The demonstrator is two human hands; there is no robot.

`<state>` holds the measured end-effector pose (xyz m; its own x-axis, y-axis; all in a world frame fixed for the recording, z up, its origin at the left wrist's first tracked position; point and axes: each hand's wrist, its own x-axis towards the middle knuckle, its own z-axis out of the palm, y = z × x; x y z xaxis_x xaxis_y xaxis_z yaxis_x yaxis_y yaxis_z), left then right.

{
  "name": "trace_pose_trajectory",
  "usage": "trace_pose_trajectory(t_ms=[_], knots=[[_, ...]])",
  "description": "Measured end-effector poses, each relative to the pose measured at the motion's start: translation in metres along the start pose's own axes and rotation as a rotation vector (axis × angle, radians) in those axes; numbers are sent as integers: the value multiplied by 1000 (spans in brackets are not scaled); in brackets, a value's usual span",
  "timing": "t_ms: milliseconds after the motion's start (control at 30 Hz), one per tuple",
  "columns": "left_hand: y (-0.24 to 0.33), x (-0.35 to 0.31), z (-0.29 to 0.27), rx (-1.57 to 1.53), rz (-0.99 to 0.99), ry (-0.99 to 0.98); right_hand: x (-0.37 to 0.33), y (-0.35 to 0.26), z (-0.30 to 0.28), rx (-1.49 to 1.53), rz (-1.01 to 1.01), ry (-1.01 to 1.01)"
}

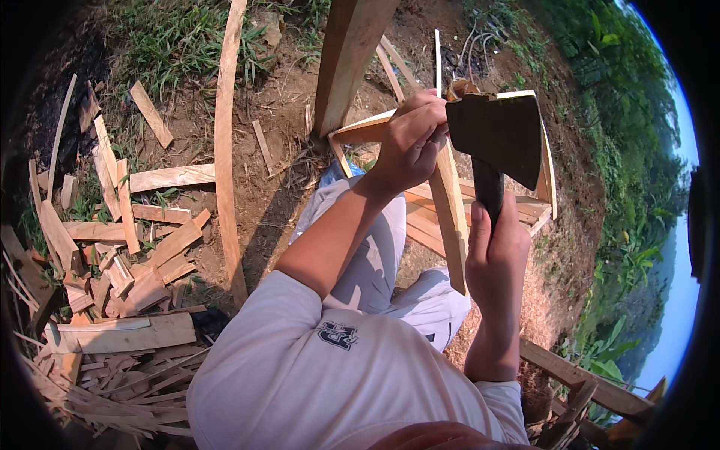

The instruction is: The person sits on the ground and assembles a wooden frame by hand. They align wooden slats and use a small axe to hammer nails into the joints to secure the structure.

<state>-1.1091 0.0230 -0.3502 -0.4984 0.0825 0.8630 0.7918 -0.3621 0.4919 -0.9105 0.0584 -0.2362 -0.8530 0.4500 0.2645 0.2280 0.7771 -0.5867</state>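
Note:
My right hand [499, 244] is wrapped round the dark handle of a hatchet [495, 135], raised with its broad, dark head up. Beside the hatchet head, my left hand [412, 142] is closed at the upper part of a pale wooden bar [448, 210]; its fingertips are partly hidden. The bar slants down toward my lap. A rough, curled piece of brown wood [463, 88] shows just above the hatchet head. Beyond the bar lies a low slatted wooden frame [431, 217] with raised edges.
Offcuts [135, 292] and thin wood strips [127, 390] are heaped at left. A long plank [227, 150] and a thick post [349, 67] stand before me. A wooden rail [585, 379] is at lower right. Green plants [622, 187] cover the slope at right.

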Motion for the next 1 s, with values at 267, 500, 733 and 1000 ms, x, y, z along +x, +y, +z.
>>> trace_pose_trajectory(t_ms=[267,500,733,1000], knots=[[0,-1,1,-37,-19,-8,4,22,19,-57,-220,96],[1,-3,-4,-46,-36,-50,-17,5,-2,7,-34,226],[-1,-4,-4,-23,-28,-55,-10,-3,-5,44,58,122],[1,-1,2,32,11,57,-7,3,6,-91,-43,56]])
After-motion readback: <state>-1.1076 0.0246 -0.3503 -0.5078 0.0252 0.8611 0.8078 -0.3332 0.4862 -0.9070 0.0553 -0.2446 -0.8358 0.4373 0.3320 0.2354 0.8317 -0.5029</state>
